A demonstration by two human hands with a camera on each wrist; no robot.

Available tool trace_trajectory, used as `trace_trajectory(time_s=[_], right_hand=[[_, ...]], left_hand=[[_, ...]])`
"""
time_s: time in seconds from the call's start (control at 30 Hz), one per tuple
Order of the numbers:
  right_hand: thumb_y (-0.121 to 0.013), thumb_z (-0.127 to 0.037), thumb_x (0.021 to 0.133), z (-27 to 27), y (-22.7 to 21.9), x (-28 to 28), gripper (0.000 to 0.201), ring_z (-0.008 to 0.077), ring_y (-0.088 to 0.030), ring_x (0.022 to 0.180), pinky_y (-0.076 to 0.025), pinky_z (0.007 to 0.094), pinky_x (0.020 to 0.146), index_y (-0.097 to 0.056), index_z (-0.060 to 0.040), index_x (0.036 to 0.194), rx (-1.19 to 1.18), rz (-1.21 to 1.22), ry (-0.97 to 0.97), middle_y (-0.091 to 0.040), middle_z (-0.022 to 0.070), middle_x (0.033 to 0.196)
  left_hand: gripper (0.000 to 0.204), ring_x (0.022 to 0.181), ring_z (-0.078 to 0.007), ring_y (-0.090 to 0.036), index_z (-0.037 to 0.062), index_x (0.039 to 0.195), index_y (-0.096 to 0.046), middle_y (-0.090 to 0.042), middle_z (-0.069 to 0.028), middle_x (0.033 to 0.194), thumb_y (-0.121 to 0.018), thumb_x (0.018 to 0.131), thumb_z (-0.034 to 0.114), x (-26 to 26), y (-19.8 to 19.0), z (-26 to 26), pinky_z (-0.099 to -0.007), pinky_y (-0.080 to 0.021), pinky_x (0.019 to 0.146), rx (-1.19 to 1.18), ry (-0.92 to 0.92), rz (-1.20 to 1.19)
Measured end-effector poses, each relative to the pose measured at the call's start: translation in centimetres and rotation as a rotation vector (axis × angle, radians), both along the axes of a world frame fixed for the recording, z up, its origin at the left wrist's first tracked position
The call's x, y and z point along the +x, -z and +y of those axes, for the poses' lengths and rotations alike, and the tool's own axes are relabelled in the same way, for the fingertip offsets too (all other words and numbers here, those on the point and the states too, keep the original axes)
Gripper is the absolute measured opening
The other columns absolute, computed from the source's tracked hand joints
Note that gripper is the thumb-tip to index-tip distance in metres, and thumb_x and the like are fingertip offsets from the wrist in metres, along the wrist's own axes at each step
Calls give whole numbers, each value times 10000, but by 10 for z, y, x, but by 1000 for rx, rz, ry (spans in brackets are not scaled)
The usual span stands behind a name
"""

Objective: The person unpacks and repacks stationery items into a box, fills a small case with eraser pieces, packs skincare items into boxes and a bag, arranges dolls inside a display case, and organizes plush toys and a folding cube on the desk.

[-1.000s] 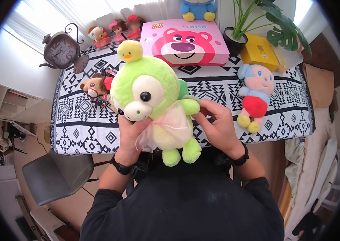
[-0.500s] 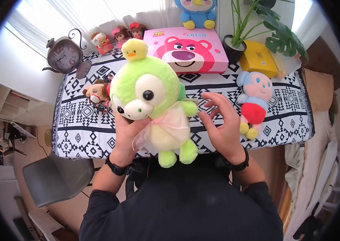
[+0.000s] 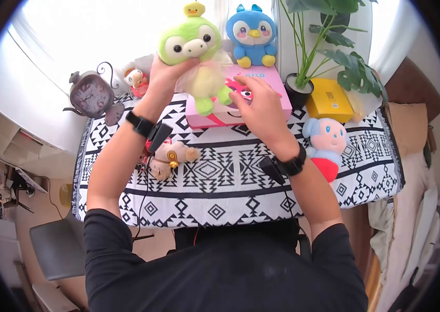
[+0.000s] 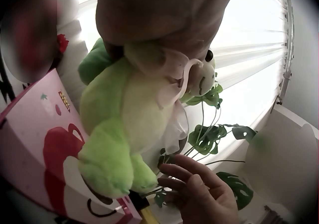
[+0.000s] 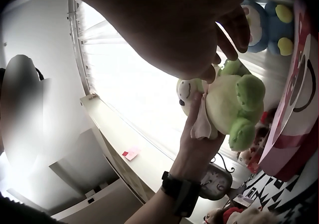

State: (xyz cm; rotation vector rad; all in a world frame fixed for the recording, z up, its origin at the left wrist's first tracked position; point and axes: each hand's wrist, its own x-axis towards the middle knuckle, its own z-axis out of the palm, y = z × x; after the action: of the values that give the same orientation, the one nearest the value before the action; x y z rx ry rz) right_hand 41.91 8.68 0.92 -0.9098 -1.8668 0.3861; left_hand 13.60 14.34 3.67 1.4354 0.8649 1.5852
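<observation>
My left hand (image 3: 168,75) grips a green plush toy (image 3: 208,78) at the neck, below its big-eyed head. A small yellow chick (image 3: 194,9) sits on top of that head, and a sheer pink bow hangs at the chest. The toy is held upright over the left part of a pink box (image 3: 274,86) with a bear face. Near the toy's feet, my right hand (image 3: 259,106) is raised in front of the box with its fingers loosely bent and nothing in them. In the left wrist view, the right fingertips (image 4: 167,169) come close to one green foot.
A blue penguin plush (image 3: 254,39) sits at the back of the box. A potted plant (image 3: 299,86) and a yellow box (image 3: 330,99) stand to the right, above a pink-and-blue plush (image 3: 329,136). Left are a clock (image 3: 91,98), a small doll (image 3: 137,82) and a brown plush (image 3: 170,158).
Both arms have reached forward from near the body. My left hand has carried the green plush toy up and away to the box; the right hand let go of its arm and followed.
</observation>
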Motion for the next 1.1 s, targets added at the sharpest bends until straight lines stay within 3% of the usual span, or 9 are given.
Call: trace_trajectory(time_s=[0.23,0.47,0.57,0.63,0.73,0.87,0.97,1.03,1.1], right_hand=[[-860,-185,990,82,28,-41,408,448,-728,1221,-608,527,1037,-769,13,1335,22,-94,-14,-754,241,1284],[-881,-191,965,119,32,-57,455,467,-705,1212,-607,550,1027,-737,-42,1370,62,-284,-32,-720,225,1272],[-858,-147,959,134,37,-64,536,462,-720,1238,-612,531,1051,-712,-59,1467,62,-393,-58,-722,230,1382],[-837,-231,1012,146,49,-70,475,471,-707,1233,-600,588,1028,-718,-87,1449,132,-504,-69,-693,215,1344],[-769,-207,1050,155,57,-74,473,475,-706,1249,-596,618,1029,-694,-94,1503,55,-588,-100,-675,228,1372],[-716,-153,1054,159,58,-76,503,490,-712,1237,-603,623,1023,-664,-96,1551,71,-636,-113,-662,254,1378],[-693,-110,1036,155,52,-77,529,499,-720,1229,-612,620,1019,-657,-100,1564,50,-642,-118,-656,272,1371],[-686,-95,1030,157,52,-78,535,506,-731,1214,-619,628,1008,-654,-99,1564,-23,-705,-126,-650,287,1387],[-691,-95,1029,160,57,-76,510,507,-734,1216,-620,626,1014,-668,-86,1538,3,-704,-121,-651,291,1397]], left_hand=[[549,1152,-199,-794,31,1429,-731,-809,-94,1330,-974,941,87,-12,24,104,-385,-683,985,-161,-92,-16],[579,1203,-218,-781,12,1454,-708,-788,-112,1368,-968,943,90,-16,17,128,-386,-673,1025,-190,-35,85],[614,1224,-212,-772,3,1479,-689,-780,-113,1388,-967,937,82,-24,17,136,-383,-654,1065,-231,-25,168],[643,1231,-208,-767,20,1474,-695,-788,-105,1389,-997,911,96,-29,26,141,-390,-639,1083,-156,-18,160],[684,1238,-205,-765,9,1485,-679,-790,-103,1381,-1009,890,79,-39,61,170,-389,-638,1087,-95,-23,157],[723,1241,-206,-763,1,1492,-658,-789,-106,1375,-1023,871,64,-42,47,161,-386,-642,1085,-160,38,137],[758,1232,-209,-767,-5,1491,-648,-791,-110,1370,-1048,857,105,-38,45,152,-382,-650,1073,-112,11,127],[775,1218,-207,-772,-7,1481,-649,-794,-119,1362,-1067,848,156,-36,48,151,-378,-659,1057,-99,-191,357],[805,1217,-207,-773,-15,1479,-649,-795,-129,1358,-1082,834,198,-37,39,148,-376,-661,1048,-101,-217,435]])
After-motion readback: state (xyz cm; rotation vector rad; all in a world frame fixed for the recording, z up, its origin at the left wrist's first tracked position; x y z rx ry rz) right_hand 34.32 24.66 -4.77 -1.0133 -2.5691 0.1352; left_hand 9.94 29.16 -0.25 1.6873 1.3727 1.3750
